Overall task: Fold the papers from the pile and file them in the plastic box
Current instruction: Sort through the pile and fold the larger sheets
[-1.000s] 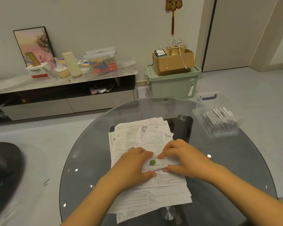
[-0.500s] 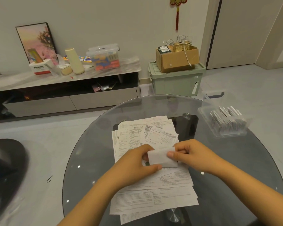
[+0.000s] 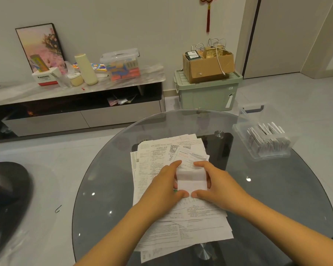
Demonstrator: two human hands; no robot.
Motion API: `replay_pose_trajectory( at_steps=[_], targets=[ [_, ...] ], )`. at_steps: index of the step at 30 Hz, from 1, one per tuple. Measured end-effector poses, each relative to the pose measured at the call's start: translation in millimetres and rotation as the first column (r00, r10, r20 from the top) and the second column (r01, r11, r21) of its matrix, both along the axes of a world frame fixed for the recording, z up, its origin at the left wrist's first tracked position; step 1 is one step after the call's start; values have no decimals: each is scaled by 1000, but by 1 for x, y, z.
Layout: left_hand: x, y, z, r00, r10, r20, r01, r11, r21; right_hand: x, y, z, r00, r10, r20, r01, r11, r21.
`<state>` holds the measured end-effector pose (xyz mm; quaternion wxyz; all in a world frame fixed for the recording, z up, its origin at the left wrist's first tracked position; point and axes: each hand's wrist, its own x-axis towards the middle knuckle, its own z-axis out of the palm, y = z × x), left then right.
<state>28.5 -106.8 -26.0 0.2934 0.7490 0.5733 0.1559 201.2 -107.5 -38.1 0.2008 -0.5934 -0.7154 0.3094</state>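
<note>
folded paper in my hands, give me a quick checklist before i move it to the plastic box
1. Grip: the left hand and the right hand both pinch the folded paper at its edges: ok.
2. Fold finished and flat: the paper looks like a compact rectangle, but whether the crease is pressed cannot tell.
3. Paper clear of the pile: it sits just over the pile, lifted or touching cannot tell.
4. Plastic box open: no lid on top: ok.
5. Room in the box: the filed papers fill much of it, free slot cannot tell.
6. Path to the box: bare glass table between: ok.
</note>
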Motion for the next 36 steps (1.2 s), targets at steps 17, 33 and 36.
replay_pose_trajectory(
  at_steps=[17, 33, 36],
  targets=[
    [-8, 3, -5, 932, -282, -226, 322, 933, 163, 17, -2, 7, 912, 202, 357, -284, 939, 193],
    [2, 15, -12, 997, 5, 71, -20, 979, 204, 8, 13, -3, 990, -36, 134, 2, 970, 242],
    [-1, 17, -18, 999, -40, 36, 30, 969, 247, 7, 14, -5, 977, -12, 214, -55, 950, 306]
  ],
)
